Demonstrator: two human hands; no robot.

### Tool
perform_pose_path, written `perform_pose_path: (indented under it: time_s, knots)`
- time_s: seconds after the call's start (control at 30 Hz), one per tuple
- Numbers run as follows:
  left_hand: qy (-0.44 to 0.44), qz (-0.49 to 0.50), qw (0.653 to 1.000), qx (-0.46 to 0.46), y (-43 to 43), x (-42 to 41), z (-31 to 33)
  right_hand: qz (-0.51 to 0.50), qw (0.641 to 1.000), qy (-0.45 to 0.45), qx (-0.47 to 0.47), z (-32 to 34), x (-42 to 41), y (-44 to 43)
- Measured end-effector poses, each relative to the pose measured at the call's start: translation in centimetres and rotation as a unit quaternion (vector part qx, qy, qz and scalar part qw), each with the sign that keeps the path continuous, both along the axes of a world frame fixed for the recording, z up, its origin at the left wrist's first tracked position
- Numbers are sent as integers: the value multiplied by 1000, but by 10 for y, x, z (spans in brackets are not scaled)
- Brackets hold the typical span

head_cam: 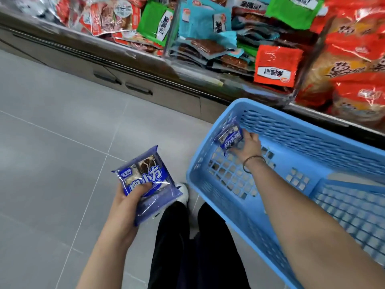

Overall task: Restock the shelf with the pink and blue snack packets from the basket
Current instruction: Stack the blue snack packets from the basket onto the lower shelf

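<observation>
Blue packet (230, 137) gripped in right hand (249, 145), inside basket (291, 130).

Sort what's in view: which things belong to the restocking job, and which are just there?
Job: blue packets in left hand, blue packet in right hand, blue basket, shelf.
Just there: green packets, red packet, bracelet, shoe.

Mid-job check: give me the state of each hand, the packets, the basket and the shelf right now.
Left hand: gripping blue packets over the floor.
Right hand: inside basket, gripping a blue packet.
Basket: no loose packets visible.
Shelf: piled with mixed snack packets.
</observation>
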State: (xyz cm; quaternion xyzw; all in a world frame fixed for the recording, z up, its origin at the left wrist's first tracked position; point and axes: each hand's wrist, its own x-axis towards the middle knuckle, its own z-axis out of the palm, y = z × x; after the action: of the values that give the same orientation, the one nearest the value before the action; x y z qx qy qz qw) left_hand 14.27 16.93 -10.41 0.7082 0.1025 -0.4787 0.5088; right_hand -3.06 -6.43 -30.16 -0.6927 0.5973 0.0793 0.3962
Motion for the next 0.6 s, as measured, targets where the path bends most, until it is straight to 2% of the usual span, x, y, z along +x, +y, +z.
perform_pose_path:
  time_s: [0.2, 0.33, 0.4, 0.5, 0.6]
  knots:
    - [31, 18, 999, 4, 7, -2, -11, -6, 997, -62, -43, 0, -13, 6]
    - [49, 31, 998, -3, 2, -1, -10, -30, 993, -100, 48, 21, -36, 24]
    - [50, 44, 998, -6, -1, 1, -6, -50, 993, -98, 47, 36, -53, 35]
    - [50, 65, 997, -13, -6, 6, 9, -102, 986, -125, 42, 69, -78, 50]
    - [44, 61, 997, -33, -8, 14, 35, -200, 967, -154, 23, 110, -95, 57]
